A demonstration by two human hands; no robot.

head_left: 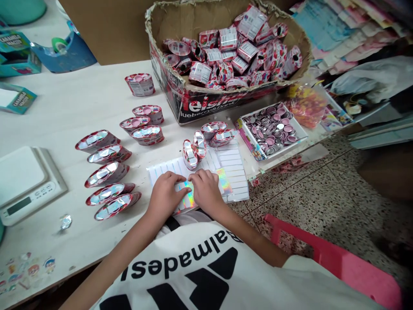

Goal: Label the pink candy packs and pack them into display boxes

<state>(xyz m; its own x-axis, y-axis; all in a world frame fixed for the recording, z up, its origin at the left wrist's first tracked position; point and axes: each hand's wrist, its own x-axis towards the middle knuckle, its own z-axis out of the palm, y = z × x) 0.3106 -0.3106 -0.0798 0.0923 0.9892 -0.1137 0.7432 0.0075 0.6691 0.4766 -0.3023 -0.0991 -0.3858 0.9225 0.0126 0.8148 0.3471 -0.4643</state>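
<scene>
My left hand (166, 192) rests on a sheet of shiny stickers (237, 163) at the table's front edge, thumb and forefinger curled at its surface. Beside it, my right hand (207, 192) has its fingers closed on the same sheet; the fingertips of both hands nearly meet. Whether a sticker is lifted between them I cannot make out. Rainbow-coloured foil shows around the fingers. Just beyond stand two small oval candy packs (190, 154) with silvery strips on their ends, leaning together. Two more packs (222, 137) stand by the sheet's far edge.
Rows of similar packs (108, 174) stand at left, near a white scale (29, 181). A worn cardboard box (193, 101) full of packs is at the back. Right of the sheet is a shallow box (290, 144) of pink-and-silver caps. A pink plastic chair (342, 262) stands at right.
</scene>
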